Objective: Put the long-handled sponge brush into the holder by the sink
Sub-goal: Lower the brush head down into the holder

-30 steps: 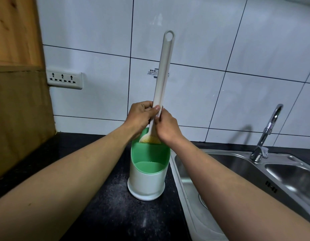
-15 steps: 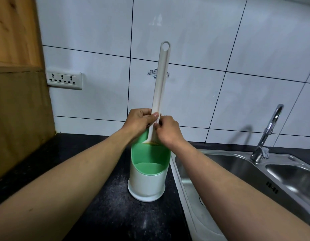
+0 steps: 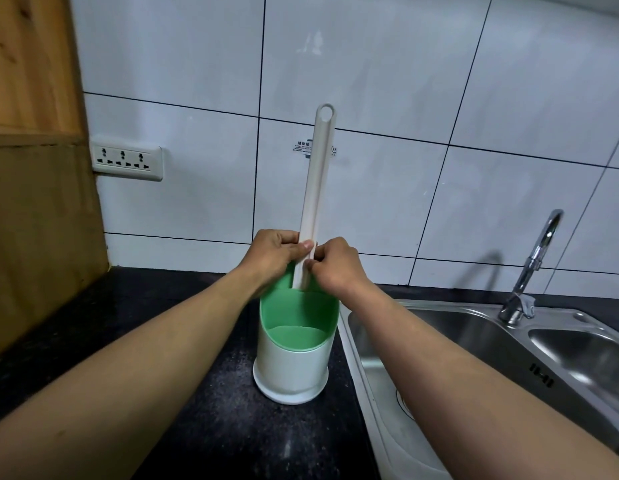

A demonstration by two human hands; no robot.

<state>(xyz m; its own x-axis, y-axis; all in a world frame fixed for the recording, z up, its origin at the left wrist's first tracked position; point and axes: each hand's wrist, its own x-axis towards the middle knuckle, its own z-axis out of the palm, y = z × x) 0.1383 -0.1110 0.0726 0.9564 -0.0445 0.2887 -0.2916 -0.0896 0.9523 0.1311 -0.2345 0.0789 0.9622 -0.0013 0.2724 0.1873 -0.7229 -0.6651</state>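
Two basins make up the steel sink (image 3: 474,327) at the right, and the holder (image 3: 292,362) stands on the black counter (image 3: 183,427) just beside its left edge. The brush (image 3: 315,188) stands nearly upright, its lower end already inside the holder's green back compartment, its sponge head hidden from view. The left hand (image 3: 271,256) and right hand (image 3: 336,265) both pinch the handle just above the rim. Best to keep the handle upright and lower gently until the head seats, then let go.
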